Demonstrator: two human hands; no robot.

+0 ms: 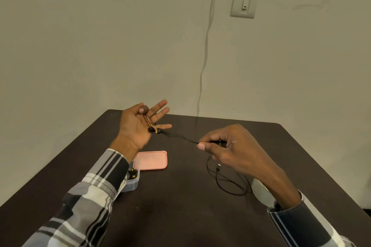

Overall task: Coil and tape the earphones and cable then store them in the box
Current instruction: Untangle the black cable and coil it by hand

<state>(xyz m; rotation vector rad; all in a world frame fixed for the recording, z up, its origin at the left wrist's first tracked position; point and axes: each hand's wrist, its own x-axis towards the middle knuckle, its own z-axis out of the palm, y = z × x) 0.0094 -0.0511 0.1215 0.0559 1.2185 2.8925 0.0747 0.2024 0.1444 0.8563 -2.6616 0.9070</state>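
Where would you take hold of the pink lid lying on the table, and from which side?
Probably its right edge, pinched from the right. The lid lies flat on the table with that edge clear, while its left edge is crowded by the box and the left sleeve.

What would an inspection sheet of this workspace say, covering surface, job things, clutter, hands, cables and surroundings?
Surface: dark brown table.
Job's things: earphones uncoiled, buds in the left palm; black cable loose on the table; clear box open with black-and-yellow items inside, pink lid lying open beside it.
Clutter: white round object under the right wrist, cannot identify.
Grippers: left hand palm up, thumb pinning the earphone cord; right hand pinching that cord farther along.
Cables: white cord hanging down the wall.
Surroundings: wall switch on a plain wall.
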